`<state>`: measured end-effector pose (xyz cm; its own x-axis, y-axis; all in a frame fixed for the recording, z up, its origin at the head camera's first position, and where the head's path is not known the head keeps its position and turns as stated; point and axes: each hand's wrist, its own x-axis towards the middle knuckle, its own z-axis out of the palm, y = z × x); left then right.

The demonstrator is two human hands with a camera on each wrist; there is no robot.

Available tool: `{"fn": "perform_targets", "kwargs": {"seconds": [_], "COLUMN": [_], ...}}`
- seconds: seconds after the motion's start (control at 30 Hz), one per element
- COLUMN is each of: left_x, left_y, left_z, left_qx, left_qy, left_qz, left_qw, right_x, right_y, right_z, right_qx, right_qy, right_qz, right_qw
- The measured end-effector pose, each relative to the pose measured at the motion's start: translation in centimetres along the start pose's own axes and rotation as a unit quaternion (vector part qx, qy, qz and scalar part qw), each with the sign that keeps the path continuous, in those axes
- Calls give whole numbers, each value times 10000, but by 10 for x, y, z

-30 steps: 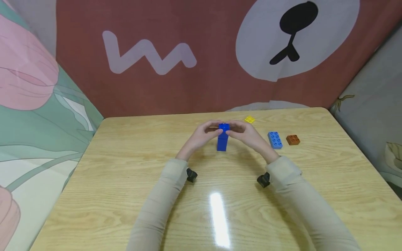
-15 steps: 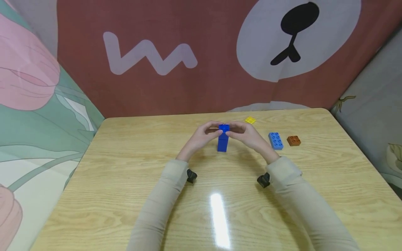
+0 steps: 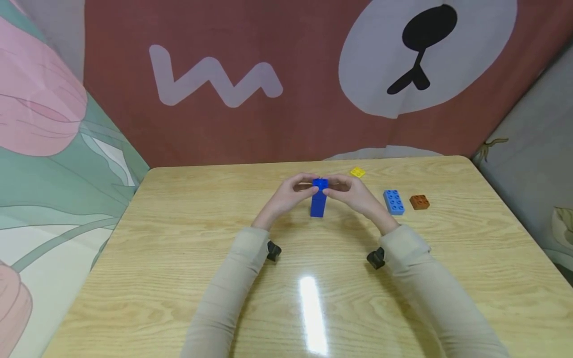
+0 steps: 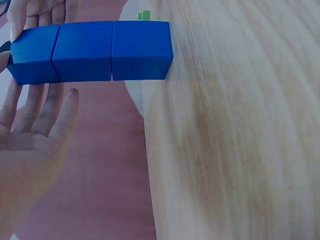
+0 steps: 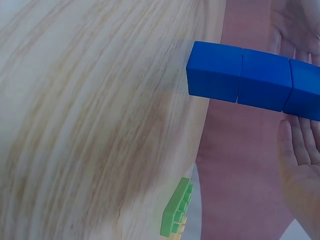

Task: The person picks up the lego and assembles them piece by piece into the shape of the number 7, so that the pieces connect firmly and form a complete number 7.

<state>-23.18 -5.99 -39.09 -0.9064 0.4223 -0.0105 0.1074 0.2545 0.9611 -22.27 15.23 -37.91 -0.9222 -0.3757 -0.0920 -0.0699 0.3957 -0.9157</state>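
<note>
A stack of 3 blue blocks [image 3: 318,206] stands upright on the counter [image 3: 179,278]. The left hand [image 3: 288,193] and right hand [image 3: 357,195] flank its top block [image 3: 320,183], 1 per side; each grip pinches that block, thumb on the near face. Off to the right lie a light-blue brick [image 3: 394,202] and, just beside it, a brown brick [image 3: 419,202]. A yellow piece [image 3: 357,172] lies near the counter's far edge.
</note>
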Motion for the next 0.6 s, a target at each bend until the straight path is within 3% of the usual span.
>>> {"fn": "perform_targets", "kwargs": {"seconds": [0.6], "left_x": [-2], "left_y": [3], "left_z": [0], "left_qx": [222], "left_qy": [22], "left_qz": [-31], "left_qw": [9997], "right_x": [2], "right_y": [2], "right_z": [-1], "right_qx": [59], "right_qy": [-31], "right_qz": [64], "right_qw": [10000]}}
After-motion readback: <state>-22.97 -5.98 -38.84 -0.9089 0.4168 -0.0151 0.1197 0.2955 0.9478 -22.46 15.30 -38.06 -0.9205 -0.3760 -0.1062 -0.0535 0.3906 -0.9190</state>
